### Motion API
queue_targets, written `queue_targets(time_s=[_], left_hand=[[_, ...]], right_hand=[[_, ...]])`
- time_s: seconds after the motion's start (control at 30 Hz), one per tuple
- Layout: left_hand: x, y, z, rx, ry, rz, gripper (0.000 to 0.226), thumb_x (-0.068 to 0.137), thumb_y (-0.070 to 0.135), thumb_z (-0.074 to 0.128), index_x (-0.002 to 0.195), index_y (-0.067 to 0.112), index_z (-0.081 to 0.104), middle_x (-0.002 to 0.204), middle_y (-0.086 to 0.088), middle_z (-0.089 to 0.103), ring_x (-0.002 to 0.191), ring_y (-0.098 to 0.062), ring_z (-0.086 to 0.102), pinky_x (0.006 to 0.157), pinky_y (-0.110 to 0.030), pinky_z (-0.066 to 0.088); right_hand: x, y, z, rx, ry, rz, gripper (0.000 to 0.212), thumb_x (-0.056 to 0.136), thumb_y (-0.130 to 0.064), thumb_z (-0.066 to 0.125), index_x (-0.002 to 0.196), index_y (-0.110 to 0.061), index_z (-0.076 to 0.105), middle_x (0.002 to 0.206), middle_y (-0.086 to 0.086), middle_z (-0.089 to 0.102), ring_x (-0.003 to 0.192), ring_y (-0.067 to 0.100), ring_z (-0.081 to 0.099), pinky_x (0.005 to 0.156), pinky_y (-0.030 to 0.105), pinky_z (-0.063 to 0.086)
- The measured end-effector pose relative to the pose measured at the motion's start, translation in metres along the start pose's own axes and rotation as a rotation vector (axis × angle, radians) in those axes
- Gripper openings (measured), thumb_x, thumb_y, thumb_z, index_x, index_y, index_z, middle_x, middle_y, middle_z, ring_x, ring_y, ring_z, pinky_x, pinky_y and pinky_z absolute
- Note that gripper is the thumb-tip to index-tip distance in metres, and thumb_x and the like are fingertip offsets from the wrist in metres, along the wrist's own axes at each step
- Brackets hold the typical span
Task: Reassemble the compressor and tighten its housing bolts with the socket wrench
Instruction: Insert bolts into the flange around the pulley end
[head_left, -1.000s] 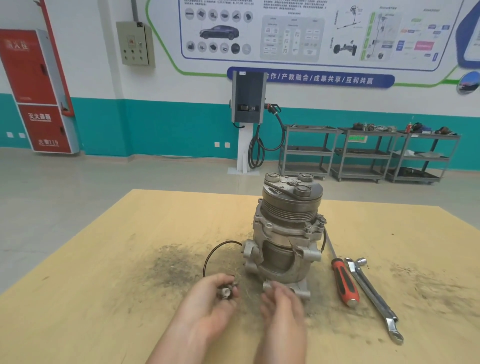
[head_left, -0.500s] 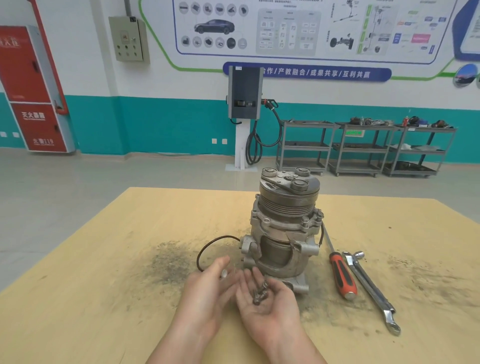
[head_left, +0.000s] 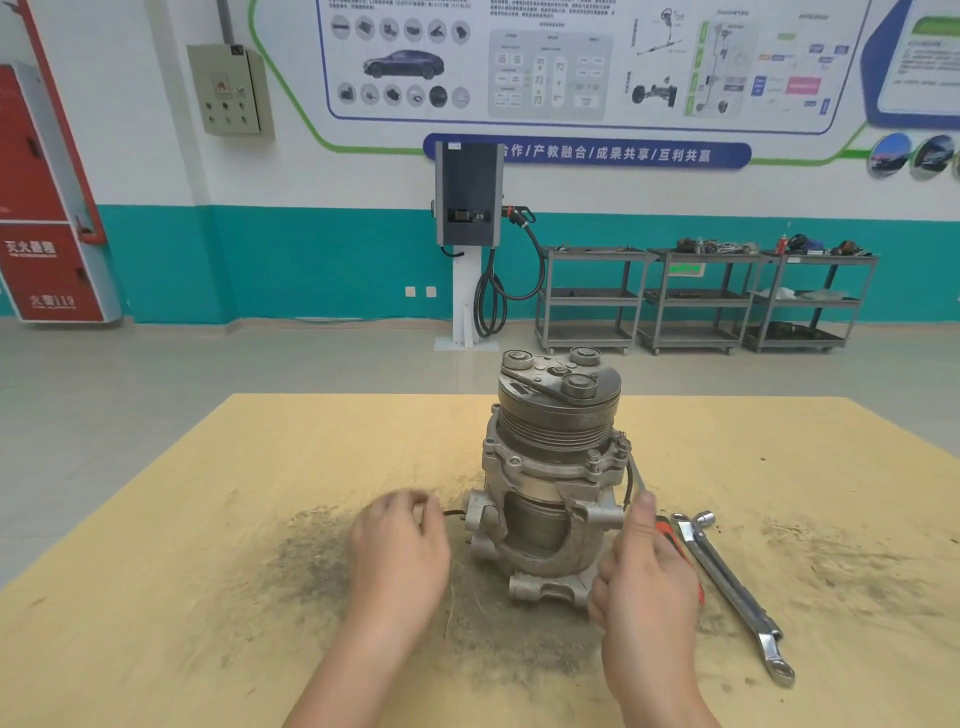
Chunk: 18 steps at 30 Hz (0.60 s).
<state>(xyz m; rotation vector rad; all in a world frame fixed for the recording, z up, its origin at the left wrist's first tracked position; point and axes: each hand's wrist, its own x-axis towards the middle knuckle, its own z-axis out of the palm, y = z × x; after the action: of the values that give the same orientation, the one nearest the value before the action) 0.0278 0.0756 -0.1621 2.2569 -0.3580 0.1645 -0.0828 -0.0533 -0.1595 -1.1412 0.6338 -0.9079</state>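
Head view: compressor (head_left: 555, 480) upright at counter (head_left: 218, 519) centre, pulley end up; left hand (head_left: 397, 556) hovers at its 9 o'clock, fingers loosely curled, blurred; whether that grip holds anything I cannot tell; right hand (head_left: 647, 577) at its 4 o'clock, over the red-handled screwdriver (head_left: 670, 535); that grip's state I cannot tell, index finger straight up toward the flange; socket wrench (head_left: 730, 590) lies untouched at 4 o'clock, just beyond the right hand.

Risks, as judgement: any bolts in a half-closed palm could drop into the dark grit on the counter; the tall housing could tip if pushed from one side unbraced; a bolt started crooked could cross-thread under the wrench.
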Motion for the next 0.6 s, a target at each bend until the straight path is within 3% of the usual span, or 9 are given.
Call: queue_targets(time_s=[0.07, 0.1, 0.17, 0.27, 0.37, 0.43, 0.53, 0.6], left_hand=[[0.03, 0.029, 0.001, -0.428, -0.051, 0.09, 0.03, 0.104, 0.028, 0.039, 0.123, 0.02, 0.06, 0.12, 0.009, 0.063, 0.099, 0.013, 0.053, 0.085, -0.007, 0.038], [0.045, 0.043, 0.005, -0.536, -0.134, 0.088, 0.031, 0.105, 0.028, 0.038, 0.123, 0.02, 0.061, 0.12, 0.009, 0.063, 0.1, 0.012, 0.054, 0.083, -0.007, 0.039], [0.07, 0.062, 0.016, -0.71, -0.347, 0.034, 0.038, 0.106, 0.036, 0.036, 0.122, 0.018, 0.064, 0.123, 0.003, 0.067, 0.113, -0.007, 0.061, 0.093, -0.023, 0.046], [0.09, 0.071, 0.026, -0.871, -0.588, -0.122, 0.045, 0.101, 0.053, 0.042, 0.111, 0.019, 0.071, 0.107, -0.002, 0.076, 0.099, -0.018, 0.072, 0.085, -0.034, 0.055], [0.092, 0.062, 0.026, -0.81, -0.549, -0.003, 0.043, 0.102, 0.054, 0.037, 0.117, 0.028, 0.068, 0.113, 0.008, 0.073, 0.114, -0.014, 0.065, 0.107, -0.039, 0.045], [0.085, 0.054, 0.019, -0.737, -0.464, 0.114, 0.037, 0.104, 0.05, 0.03, 0.117, 0.04, 0.063, 0.115, 0.023, 0.066, 0.124, -0.006, 0.055, 0.114, -0.033, 0.034], [0.064, 0.037, 0.01, -0.481, -0.309, 0.242, 0.036, 0.103, 0.049, 0.025, 0.129, 0.043, 0.048, 0.132, 0.018, 0.049, 0.136, -0.007, 0.032, 0.114, -0.028, 0.021], [0.044, 0.032, 0.006, -0.358, -0.266, 0.294, 0.05, 0.095, 0.059, 0.027, 0.14, 0.04, 0.04, 0.134, 0.014, 0.039, 0.132, 0.001, 0.021, 0.116, -0.032, 0.017]], right_hand=[[0.004, 0.004, 0.001, -0.091, -0.031, 0.005, 0.043, 0.083, -0.066, 0.048, 0.059, -0.03, 0.052, 0.039, -0.013, 0.036, 0.033, 0.001, 0.032, 0.046, 0.024, 0.027], [0.006, 0.006, 0.001, -0.104, -0.033, 0.005, 0.039, 0.086, -0.061, 0.049, 0.065, -0.029, 0.057, 0.039, -0.014, 0.041, 0.034, 0.0, 0.037, 0.049, 0.025, 0.028], [0.012, 0.01, -0.001, -0.138, -0.031, 0.012, 0.034, 0.09, -0.054, 0.051, 0.074, -0.025, 0.059, 0.04, -0.015, 0.045, 0.041, 0.002, 0.041, 0.051, 0.026, 0.029], [0.021, 0.013, -0.005, -0.189, -0.049, 0.051, 0.033, 0.091, -0.052, 0.051, 0.081, -0.023, 0.062, 0.039, -0.015, 0.045, 0.049, 0.009, 0.039, 0.052, 0.026, 0.027], [0.031, 0.006, -0.01, -0.232, -0.086, 0.115, 0.031, 0.094, -0.051, 0.05, 0.09, -0.024, 0.064, 0.038, -0.015, 0.043, 0.047, 0.004, 0.036, 0.05, 0.024, 0.026], [0.047, -0.008, -0.013, -0.315, -0.091, 0.154, 0.037, 0.096, -0.049, 0.049, 0.085, -0.016, 0.06, 0.037, -0.012, 0.037, 0.041, 0.009, 0.034, 0.047, 0.025, 0.026], [0.08, -0.044, -0.012, -0.445, -0.084, 0.269, 0.046, 0.094, -0.045, 0.057, 0.069, -0.01, 0.043, 0.041, -0.002, 0.029, 0.036, 0.014, 0.025, 0.041, 0.023, 0.022], [0.094, -0.067, -0.013, -0.444, -0.113, 0.33, 0.042, 0.095, -0.04, 0.059, 0.071, -0.009, 0.041, 0.048, 0.002, 0.031, 0.042, 0.014, 0.025, 0.041, 0.022, 0.021]])
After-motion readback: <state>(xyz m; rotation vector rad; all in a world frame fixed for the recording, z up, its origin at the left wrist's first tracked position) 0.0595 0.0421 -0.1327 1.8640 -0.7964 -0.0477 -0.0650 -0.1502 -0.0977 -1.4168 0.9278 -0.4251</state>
